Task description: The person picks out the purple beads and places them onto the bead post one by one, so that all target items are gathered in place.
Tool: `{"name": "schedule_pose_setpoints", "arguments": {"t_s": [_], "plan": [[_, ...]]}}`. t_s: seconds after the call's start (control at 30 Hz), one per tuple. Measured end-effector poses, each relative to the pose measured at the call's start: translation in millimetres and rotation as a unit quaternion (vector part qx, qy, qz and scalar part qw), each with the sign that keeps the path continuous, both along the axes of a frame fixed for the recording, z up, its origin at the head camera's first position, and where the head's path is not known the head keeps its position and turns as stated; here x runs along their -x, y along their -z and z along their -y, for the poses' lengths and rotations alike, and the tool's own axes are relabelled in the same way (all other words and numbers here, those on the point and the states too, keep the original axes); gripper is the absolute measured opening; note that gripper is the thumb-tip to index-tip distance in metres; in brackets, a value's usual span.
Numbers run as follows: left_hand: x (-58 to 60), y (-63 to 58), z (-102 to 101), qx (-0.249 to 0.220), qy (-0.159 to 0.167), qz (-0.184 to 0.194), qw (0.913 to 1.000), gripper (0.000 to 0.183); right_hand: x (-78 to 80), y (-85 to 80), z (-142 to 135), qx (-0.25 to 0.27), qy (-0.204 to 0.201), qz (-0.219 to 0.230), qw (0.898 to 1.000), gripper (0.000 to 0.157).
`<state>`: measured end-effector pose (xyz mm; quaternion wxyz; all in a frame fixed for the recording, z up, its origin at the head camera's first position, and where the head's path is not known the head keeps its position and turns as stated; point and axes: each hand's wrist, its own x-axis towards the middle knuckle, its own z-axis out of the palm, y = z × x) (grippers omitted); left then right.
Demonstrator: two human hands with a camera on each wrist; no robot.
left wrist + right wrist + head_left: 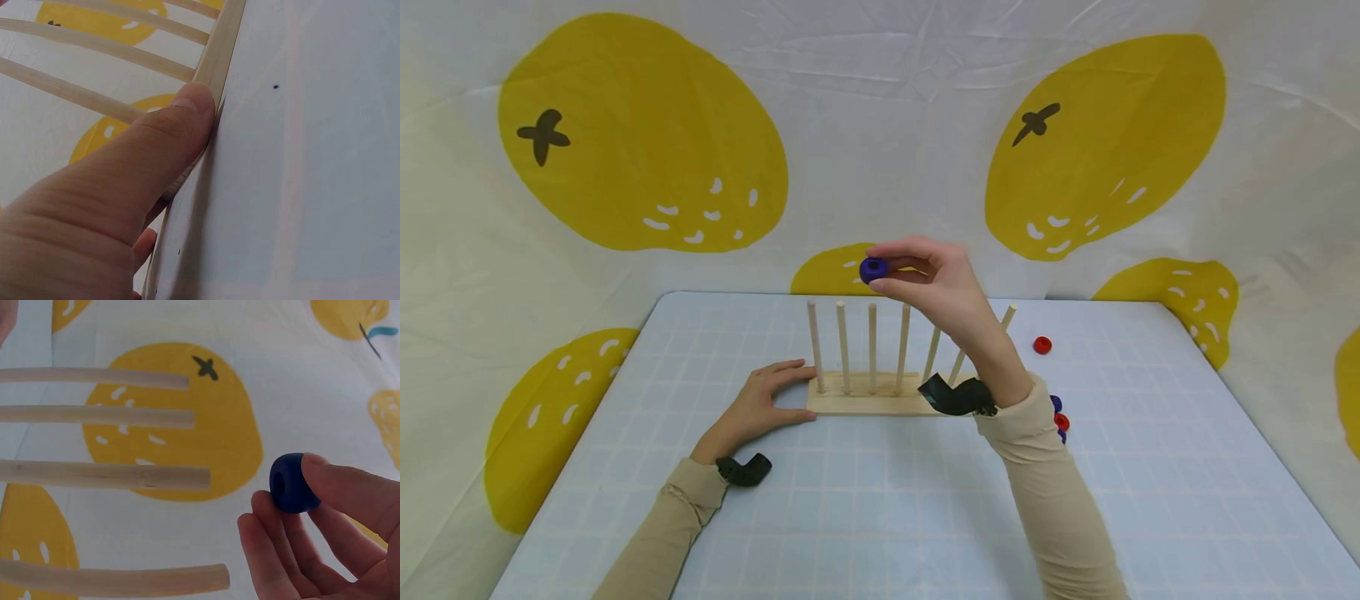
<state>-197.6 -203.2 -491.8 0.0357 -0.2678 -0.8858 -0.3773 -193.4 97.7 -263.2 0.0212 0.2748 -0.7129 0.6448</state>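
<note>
A wooden peg rack [865, 407] stands on the table, a row of several upright pegs [872, 346] rising from its flat base. At its left end, my left hand [758, 405] grips the base, thumb along the front face and fingers toward the back; the left wrist view shows the thumb [169, 128] pressed on the wood. My right hand [946, 287] is raised above the peg tops, pinching a blue bead [295, 495] between thumb and fingers. The bead's hole faces the pegs in the right wrist view. My right forearm partly covers the rack's right end.
A lone red bead [1042, 345] lies right of the rack. Nearer, another red bead [1063, 422] lies among blue beads [1057, 402], partly hidden by my right sleeve. A curtain [887, 150] with yellow fruit prints hangs behind the pale checked table [850, 517].
</note>
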Motion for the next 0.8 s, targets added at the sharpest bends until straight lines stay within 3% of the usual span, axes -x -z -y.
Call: {"name": "schedule_pose_setpoints", "arguments": {"t_s": [0.4, 0.53, 0.8], "plan": [[0.7, -0.4, -0.1, 0.005, 0.001, -0.002, 1.0, 0.068, 15.2, 6.3, 20.8, 0.058, -0.115, -0.062, 0.99, 0.032], [0.0, -1.8, -0.5, 0.004, 0.001, -0.001, 1.0, 0.069, 20.7, 5.3, 24.1, 0.05, -0.141, -0.079, 0.986, 0.031], [0.2, -0.9, 0.4, 0.004, 0.005, -0.003, 1.0, 0.068, 31.8, 5.3, 32.3, 0.01, -0.155, -0.108, 0.982, 0.03]]}}
